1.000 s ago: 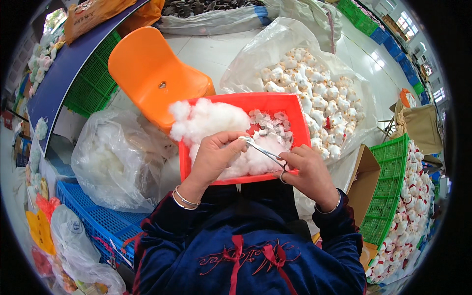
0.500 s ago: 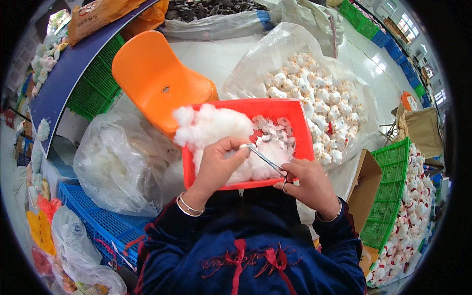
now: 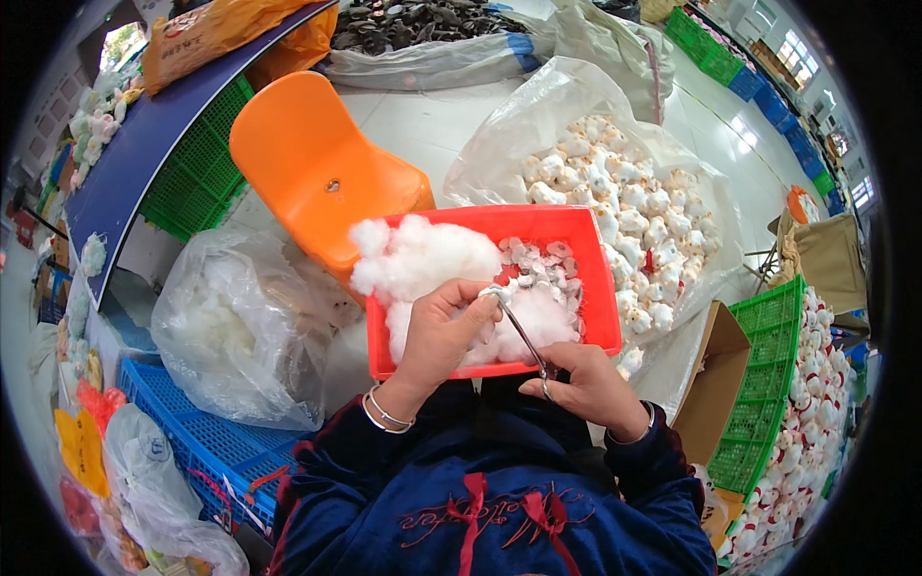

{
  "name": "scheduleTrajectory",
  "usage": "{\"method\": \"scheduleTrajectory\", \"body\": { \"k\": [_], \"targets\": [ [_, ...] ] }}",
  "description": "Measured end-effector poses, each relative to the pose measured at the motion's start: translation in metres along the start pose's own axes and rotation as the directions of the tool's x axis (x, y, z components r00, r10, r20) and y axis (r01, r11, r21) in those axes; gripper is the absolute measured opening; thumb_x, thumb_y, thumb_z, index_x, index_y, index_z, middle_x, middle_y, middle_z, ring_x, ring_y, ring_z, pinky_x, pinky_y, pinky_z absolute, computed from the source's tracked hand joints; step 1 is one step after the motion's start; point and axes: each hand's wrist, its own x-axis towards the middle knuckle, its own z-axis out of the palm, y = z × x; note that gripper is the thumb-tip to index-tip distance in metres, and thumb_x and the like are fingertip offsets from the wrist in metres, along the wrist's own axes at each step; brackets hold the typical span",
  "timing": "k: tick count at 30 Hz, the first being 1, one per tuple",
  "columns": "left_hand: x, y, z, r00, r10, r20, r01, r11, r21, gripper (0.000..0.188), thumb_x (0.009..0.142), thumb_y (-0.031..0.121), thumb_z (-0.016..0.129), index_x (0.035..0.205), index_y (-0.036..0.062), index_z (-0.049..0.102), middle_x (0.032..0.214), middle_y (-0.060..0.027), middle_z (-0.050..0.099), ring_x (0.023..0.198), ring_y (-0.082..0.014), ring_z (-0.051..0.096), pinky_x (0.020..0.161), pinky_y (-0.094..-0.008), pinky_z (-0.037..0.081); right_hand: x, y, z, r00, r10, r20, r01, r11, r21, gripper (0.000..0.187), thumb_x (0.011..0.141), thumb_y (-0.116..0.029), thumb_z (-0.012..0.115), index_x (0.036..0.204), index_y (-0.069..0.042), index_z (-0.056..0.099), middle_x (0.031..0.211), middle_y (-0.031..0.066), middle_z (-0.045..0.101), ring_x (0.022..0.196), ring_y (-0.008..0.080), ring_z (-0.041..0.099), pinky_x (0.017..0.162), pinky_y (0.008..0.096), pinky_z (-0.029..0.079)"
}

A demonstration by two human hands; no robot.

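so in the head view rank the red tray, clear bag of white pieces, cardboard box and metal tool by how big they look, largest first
1. Red tray and clear bag of white pieces: too alike to rank; the tray overlaps the bag.
2. Cardboard box.
3. Metal tool in the right hand, smallest.

Fluff (image 3: 432,252) in tray (image 3: 603,317), chair (image 3: 331,182) behind L, bag (image 3: 509,144) w/ plush pcs (image 3: 639,216) behind R, crate (image 3: 187,413) near L

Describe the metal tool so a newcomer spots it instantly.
Find the red tray, mid-picture. At its near edge, the right hand holds the slim, ring-handled metal tool, its tip at the left hand. Unlike the fluffy white stuffing and small pale pieces in the tray, it is straight, thin and shiny.
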Motion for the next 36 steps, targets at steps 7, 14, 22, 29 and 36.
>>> {"method": "scheduleTrajectory", "body": {
  "k": [7,14,22,29,36],
  "targets": [
    [0.0,0.001,-0.001,1.0,0.026,-0.01,-0.026,1.0,-0.002,0.018,0.102,0.009,0.068,0.116,-0.0027,0.071,0.094,-0.0055,0.074,0.074,-0.0058,0.061,0.067,-0.021,0.05,0.001,-0.002,0.0,0.999,0.031,-0.011,-0.031,0.999,0.031,0.034,0.086,-0.023,0.086,0.107,0.001,0.073,0.071,0.0099,0.06,0.064,0.0189,0.057,0.061,0.0339,0.047],
    [-0.003,0.001,0.01,0.992,0.087,-0.09,-0.08,0.993,0.085,0.019,0.103,0.009,0.066,0.117,-0.0039,0.07,0.096,-0.0062,0.073,0.076,-0.006,0.061,0.069,-0.0224,0.051,0.0,-0.005,0.005,0.986,0.149,0.08,-0.163,0.96,0.226,0.033,0.088,-0.022,0.085,0.106,0.002,0.073,0.071,0.0054,0.059,0.067,0.0114,0.053,0.062,0.0311,0.046],
    [0.003,0.002,-0.002,0.999,0.045,-0.018,-0.042,0.987,0.152,0.014,0.101,0.01,0.068,0.108,-0.0016,0.072,0.091,-0.0022,0.072,0.078,-0.0051,0.062,0.071,-0.0218,0.05,0.001,0.001,0.012,0.998,0.067,0.018,-0.069,0.988,0.139,0.037,0.086,-0.024,0.086,0.111,0.0,0.073,0.079,0.009,0.065,0.072,0.0173,0.062,0.067,0.0327,0.051],
    [0.02,0.036,-0.012,0.998,0.058,-0.011,-0.047,0.891,0.452,0.016,0.098,0.012,0.071,0.107,-0.0018,0.075,0.085,0.0015,0.07,0.078,-0.0039,0.06,0.071,-0.0206,0.048,-0.015,0.032,-0.047,0.981,0.028,-0.191,-0.063,0.981,-0.183,0.052,0.076,-0.022,0.091,0.118,0.0,0.069,0.098,0.0132,0.073,0.091,0.029,0.069,0.083,0.0386,0.054],
    [0.05,0.016,-0.017,0.993,0.111,0.033,-0.103,0.718,0.688,0.023,0.098,0.012,0.071,0.114,-0.0043,0.075,0.09,-0.0015,0.072,0.079,-0.0057,0.061,0.071,-0.0218,0.05,0.005,0.04,-0.097,0.955,0.004,-0.296,-0.19,0.775,-0.603,0.039,0.073,-0.014,0.084,0.108,-0.004,0.071,0.093,0.0106,0.069,0.096,0.0317,0.062,0.083,0.0425,0.049]
  ]
}}
